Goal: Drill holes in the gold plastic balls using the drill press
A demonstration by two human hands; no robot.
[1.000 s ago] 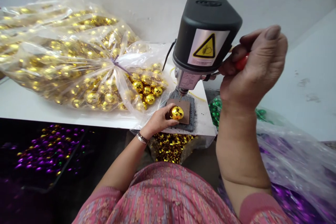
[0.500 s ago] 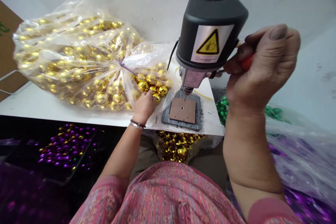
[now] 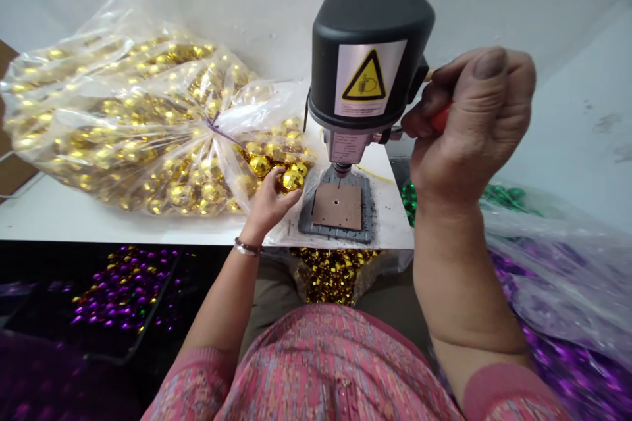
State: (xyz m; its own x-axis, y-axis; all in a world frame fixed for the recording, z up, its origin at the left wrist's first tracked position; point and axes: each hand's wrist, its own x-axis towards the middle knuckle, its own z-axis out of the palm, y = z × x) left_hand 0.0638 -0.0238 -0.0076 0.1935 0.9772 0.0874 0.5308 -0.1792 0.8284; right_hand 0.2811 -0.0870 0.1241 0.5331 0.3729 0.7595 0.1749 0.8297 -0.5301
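Observation:
My right hand [image 3: 476, 122] is closed round the red knob [image 3: 441, 120] of a lever on the right side of a small bench drill press [image 3: 368, 59]. The drill's black housing carries a yellow warning label, and a thin bit points down over a brown square plate [image 3: 337, 206] with a small hole in it. My left hand [image 3: 271, 204] is left of that plate, at the mouth of a clear bag. Its thumb and fingers are round a shiny gold faceted ball [image 3: 293, 179]. More gold balls [image 3: 259, 166] lie behind it.
A big clear plastic bag [image 3: 123, 118] of gold balls, gathered with a purple tie, fills the white table's left side. A bag of gold pieces [image 3: 333, 276] hangs at my lap. Purple balls [image 3: 118, 296] lie low at left; bags with green and purple pieces [image 3: 557, 302] stand at right.
My left hand has drawn back slightly from the pile, and a gold ball now shows between its thumb and fingers. My right hand stays on the knob. The view has shifted a little right.

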